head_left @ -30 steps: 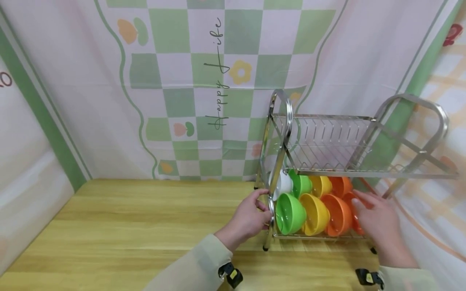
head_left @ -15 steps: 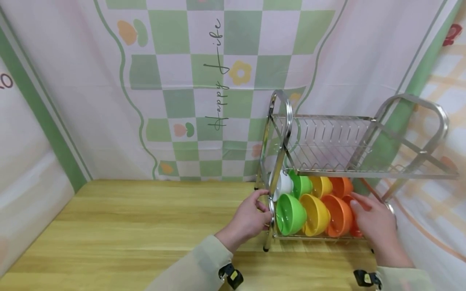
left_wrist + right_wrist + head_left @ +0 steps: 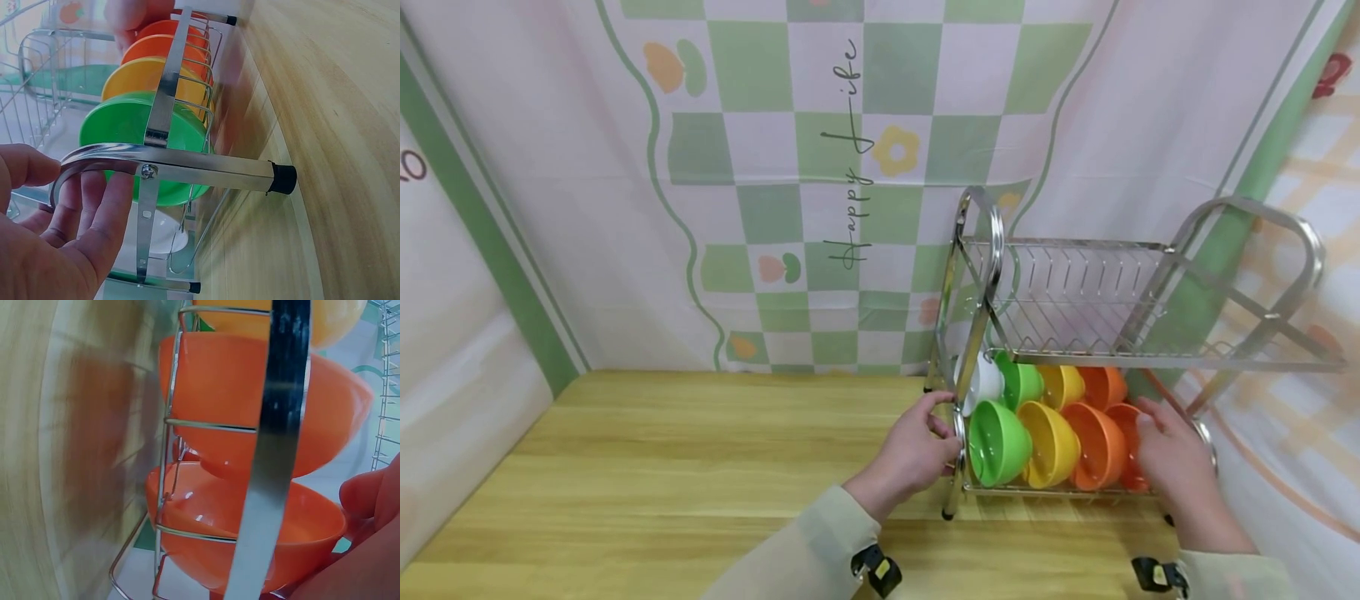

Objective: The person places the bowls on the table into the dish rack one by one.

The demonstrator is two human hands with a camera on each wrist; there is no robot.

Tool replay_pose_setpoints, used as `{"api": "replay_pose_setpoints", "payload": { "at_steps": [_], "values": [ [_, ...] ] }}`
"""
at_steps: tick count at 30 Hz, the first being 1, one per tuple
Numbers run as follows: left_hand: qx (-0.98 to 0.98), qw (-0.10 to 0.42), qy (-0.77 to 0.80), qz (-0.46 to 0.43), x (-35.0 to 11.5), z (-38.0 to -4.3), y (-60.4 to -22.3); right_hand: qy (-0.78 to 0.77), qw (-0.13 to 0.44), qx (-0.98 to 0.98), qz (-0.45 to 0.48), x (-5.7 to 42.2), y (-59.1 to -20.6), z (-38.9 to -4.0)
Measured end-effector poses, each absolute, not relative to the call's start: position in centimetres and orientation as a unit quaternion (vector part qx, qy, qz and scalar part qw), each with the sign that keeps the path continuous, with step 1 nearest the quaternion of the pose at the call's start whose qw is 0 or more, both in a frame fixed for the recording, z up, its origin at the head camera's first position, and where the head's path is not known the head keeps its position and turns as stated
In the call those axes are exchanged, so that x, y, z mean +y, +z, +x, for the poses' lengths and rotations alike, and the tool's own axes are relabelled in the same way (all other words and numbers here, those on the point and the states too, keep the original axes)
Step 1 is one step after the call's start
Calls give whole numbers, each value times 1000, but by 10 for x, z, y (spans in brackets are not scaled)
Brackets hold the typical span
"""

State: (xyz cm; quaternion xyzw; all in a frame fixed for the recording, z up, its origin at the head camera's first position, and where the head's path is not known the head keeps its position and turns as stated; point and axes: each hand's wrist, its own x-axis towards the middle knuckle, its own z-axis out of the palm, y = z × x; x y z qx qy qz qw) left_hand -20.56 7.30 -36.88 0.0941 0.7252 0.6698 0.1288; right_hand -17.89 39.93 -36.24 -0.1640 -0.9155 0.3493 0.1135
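Note:
My left hand (image 3: 910,446) holds the left side frame of a metal dish rack (image 3: 976,333); in the left wrist view its fingers curl round the curved bar (image 3: 106,153). At the lower tier's right end, my right hand (image 3: 1180,471) grips the last reddish-orange bowl (image 3: 1129,425) of the front row. The right wrist view has the thumb (image 3: 362,494) at this bowl's rim, with the other fingers partly hidden. Beside it, tilted on their sides, stand an orange bowl (image 3: 1099,446), a yellow bowl (image 3: 1051,446) and a green bowl (image 3: 1002,446).
Behind them is a back row with a white bowl (image 3: 983,385), a green bowl (image 3: 1021,382), a yellow bowl (image 3: 1063,385) and an orange bowl (image 3: 1103,385). The wire upper tier (image 3: 1075,321) overhangs the bowls. A wooden table (image 3: 700,467) extends left; patterned cloth (image 3: 760,208) hangs behind.
The right hand shifted slightly left at the end bowl, then a little back right, its fingers drawing in at the rim. The left hand stays on the rack frame.

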Motion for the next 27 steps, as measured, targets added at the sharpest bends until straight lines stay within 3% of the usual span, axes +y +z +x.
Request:
{"api": "replay_pose_setpoints", "payload": {
  "at_steps": [12,27],
  "values": [
    [722,131,674,86,73,-204,-367,340,105,-924,-137,395,-354,-175],
    [746,118,647,103,72,-201,-368,318,152,-930,-99,371,-342,-162]
  ]
}}
